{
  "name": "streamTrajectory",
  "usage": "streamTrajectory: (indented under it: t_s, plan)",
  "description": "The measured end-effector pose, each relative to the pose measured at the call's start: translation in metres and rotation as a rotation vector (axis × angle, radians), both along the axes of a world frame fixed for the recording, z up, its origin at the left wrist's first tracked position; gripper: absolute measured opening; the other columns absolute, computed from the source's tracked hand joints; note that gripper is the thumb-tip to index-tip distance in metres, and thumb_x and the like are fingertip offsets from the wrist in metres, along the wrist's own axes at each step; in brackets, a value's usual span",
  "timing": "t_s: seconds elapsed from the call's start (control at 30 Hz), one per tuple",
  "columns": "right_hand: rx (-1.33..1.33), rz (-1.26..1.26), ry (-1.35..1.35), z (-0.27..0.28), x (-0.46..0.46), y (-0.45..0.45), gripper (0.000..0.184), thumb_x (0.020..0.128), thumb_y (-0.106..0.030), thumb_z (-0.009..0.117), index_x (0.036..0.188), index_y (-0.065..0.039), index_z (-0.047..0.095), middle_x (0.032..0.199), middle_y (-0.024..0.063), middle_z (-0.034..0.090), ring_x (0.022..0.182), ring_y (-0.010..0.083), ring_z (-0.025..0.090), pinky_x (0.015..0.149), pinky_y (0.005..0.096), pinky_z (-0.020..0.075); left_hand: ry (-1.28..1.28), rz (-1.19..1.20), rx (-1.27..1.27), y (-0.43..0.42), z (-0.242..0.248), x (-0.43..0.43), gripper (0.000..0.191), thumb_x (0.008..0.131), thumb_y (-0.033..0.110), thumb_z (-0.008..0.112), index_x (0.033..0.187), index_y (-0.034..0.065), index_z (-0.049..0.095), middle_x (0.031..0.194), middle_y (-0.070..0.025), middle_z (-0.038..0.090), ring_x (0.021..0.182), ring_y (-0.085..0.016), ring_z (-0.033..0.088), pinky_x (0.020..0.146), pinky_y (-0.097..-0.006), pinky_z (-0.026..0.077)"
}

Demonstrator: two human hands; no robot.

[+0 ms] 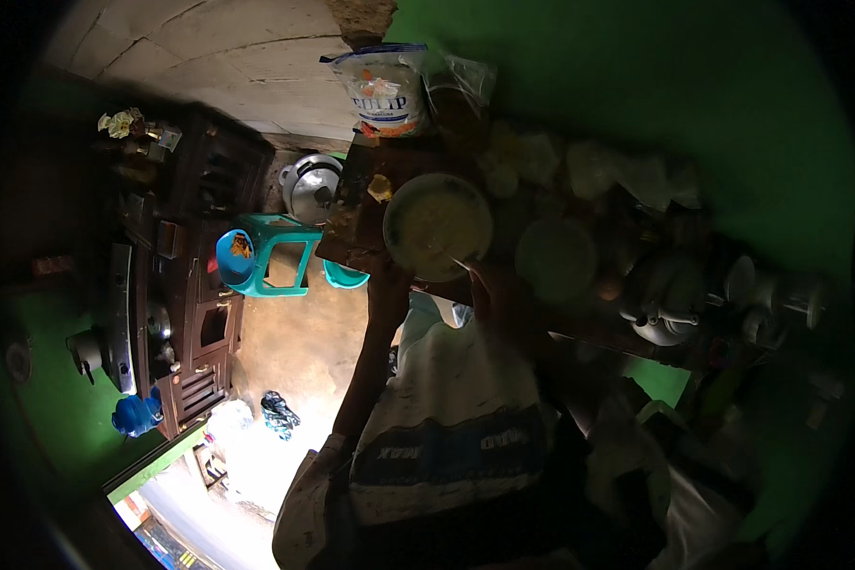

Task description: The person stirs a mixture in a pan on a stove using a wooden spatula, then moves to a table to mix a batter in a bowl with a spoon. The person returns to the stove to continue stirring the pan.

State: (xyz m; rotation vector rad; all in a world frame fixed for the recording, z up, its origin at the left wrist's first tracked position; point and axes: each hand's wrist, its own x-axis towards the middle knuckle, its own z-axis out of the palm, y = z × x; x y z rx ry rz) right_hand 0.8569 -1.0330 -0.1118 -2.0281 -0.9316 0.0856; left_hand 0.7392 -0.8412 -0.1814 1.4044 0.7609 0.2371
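Note:
A wide pale bowl point(438, 221) with dark marks around its inner wall sits on the dark wooden table point(360, 231). Inside it is a pale yellowish mixture point(434, 228). My left hand point(390, 274) is at the bowl's lower left edge; shadow hides whether its fingers grip the rim. At the lower right, my right hand point(497, 283) is closed around a thin, light-coloured utensil point(460, 263), whose end reaches over the bowl. A crumpled yellow piece point(380, 187) lies left of the bowl. To the right is a round pale plate or lid point(556, 258).
A printed plastic bag point(388, 100) and a clear bag point(463, 89) stand at the back. Metal kettles point(662, 313) are on the right. Left of the table are a lidded pot point(313, 187), a green plastic stool point(285, 246) with a blue bowl point(234, 265), and a wooden cabinet point(210, 320).

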Motion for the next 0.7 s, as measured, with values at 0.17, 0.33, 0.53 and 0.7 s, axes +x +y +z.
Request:
streamTrajectory:
  t_s: [0.17, 0.33, 0.53, 0.7]
  plan:
    - [-0.041, 0.103, 0.006, -0.021, 0.011, -0.008, 0.021, 0.097, -0.013, 0.061, 0.115, -0.006, 0.071, 0.09, 0.0198, 0.071, 0.079, 0.0386, 0.07, 0.07, 0.0449, 0.0557, -0.012, 0.015, -0.015, 0.0, -0.002, -0.003, 0.044, 0.097, 0.01, 0.065, 0.136, -0.0005, 0.048, 0.118, -0.0161, 0.066, 0.098, -0.021, 0.067, 0.078, -0.0342, 0.057]
    - [-0.234, 0.06, -0.042, -0.051, 0.024, -0.003, 0.038, 0.092, -0.012, 0.066, 0.129, -0.007, 0.064, 0.103, 0.019, 0.068, 0.09, 0.0361, 0.066, 0.076, 0.0449, 0.0525, -0.018, -0.031, 0.071, 0.006, -0.019, -0.011, 0.042, 0.098, 0.008, 0.063, 0.136, 0.0013, 0.047, 0.114, -0.0154, 0.068, 0.09, -0.02, 0.069, 0.074, -0.0339, 0.056]
    - [-0.053, 0.063, -0.088, -0.003, 0.004, 0.0, 0.026, 0.095, -0.012, 0.063, 0.12, -0.006, 0.068, 0.097, 0.0195, 0.071, 0.084, 0.0389, 0.069, 0.071, 0.0461, 0.055, -0.032, -0.005, 0.038, -0.001, -0.004, 0.0, 0.042, 0.097, 0.007, 0.063, 0.136, 0.0022, 0.048, 0.109, -0.0146, 0.069, 0.087, -0.021, 0.07, 0.073, -0.0341, 0.056]
    - [-0.114, 0.034, -0.039, -0.022, 0.001, -0.004, 0.023, 0.096, -0.012, 0.062, 0.116, -0.005, 0.069, 0.097, 0.0194, 0.072, 0.084, 0.0381, 0.07, 0.071, 0.0447, 0.0565, -0.065, 0.032, 0.138, 0.001, -0.014, -0.007, 0.043, 0.096, 0.008, 0.063, 0.136, 0.0021, 0.048, 0.105, -0.0135, 0.07, 0.086, -0.018, 0.07, 0.069, -0.0316, 0.055]
